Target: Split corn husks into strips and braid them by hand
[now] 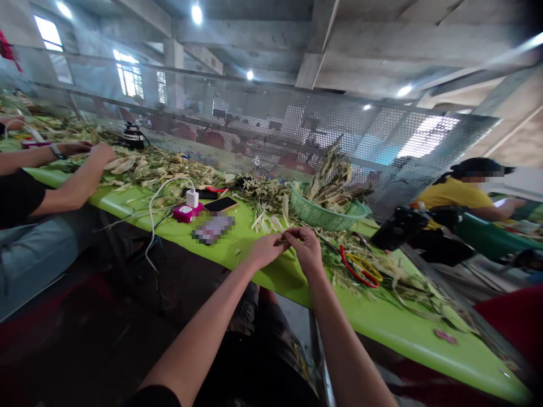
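Observation:
My left hand (268,250) and my right hand (307,250) meet over the front edge of the green tabletop (237,246). Fingers of both are closed in a pinch, and the tips touch or nearly touch. What lies between them is small and mostly hidden, so I cannot make it out. Just beyond sit pale strips of dried husk (271,219) and a light green plastic basket (326,213) holding a bundle of dry husks (333,178). Scissors with red and yellow handles (360,268) lie among scraps to the right of my right hand.
Left of my hands are a phone (220,204), a blurred flat packet (213,228) and a pink power strip (187,212) with a white charger (192,198), whose cable hangs off the edge. A co-worker's hands (99,151) work farther left. A perforated metal screen (263,124) stands behind.

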